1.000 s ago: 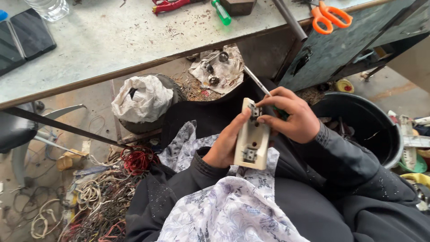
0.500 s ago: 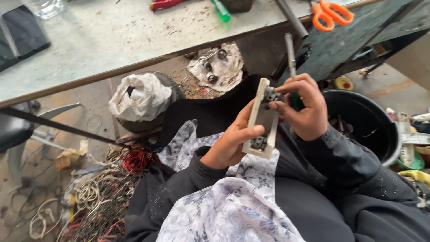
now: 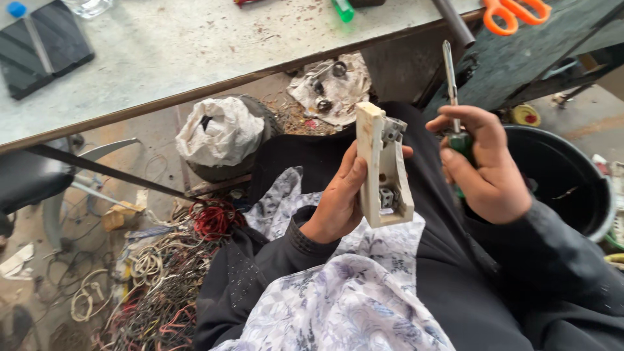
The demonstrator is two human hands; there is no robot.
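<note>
Sitting low beside a counter (image 3: pixel 195 58), the person holds a cream-coloured electrical fitting (image 3: pixel 383 166) upright in the left hand (image 3: pixel 338 201), above the lap, near the middle of the scene. The left grip is clenched around the fitting's back edge, thumb along one side, so its open face with the small metal terminals turns toward the right hand and toward the eye, which seems the reason for the tilt.

The right hand (image 3: pixel 484 162) is closed on a screwdriver (image 3: pixel 452 84) with a green handle; the shaft points up and away, its tip apart from the fitting, just to the right of it. Held this way, the tool is parked clear of the work while the fitting is looked over.

A pale flowered cloth (image 3: pixel 338 299) lies across the dark-clothed lap.

The counter, pale and scuffed, runs across the far side. On it lie orange-handled scissors (image 3: pixel 517 13) at the far right, a green marker-like thing (image 3: pixel 342 9) and dark flat pads (image 3: pixel 45 45) at the far left.

Under its edge sits a crumpled white bag in a dark pot (image 3: pixel 218 133) and a rag with small metal parts (image 3: pixel 331 88). To the left, on the floor, is a tangle of red and pale wires (image 3: pixel 169 273). A black bucket (image 3: pixel 565 175) stands at the right, behind the right hand. The floor looks dusty and littered.
</note>
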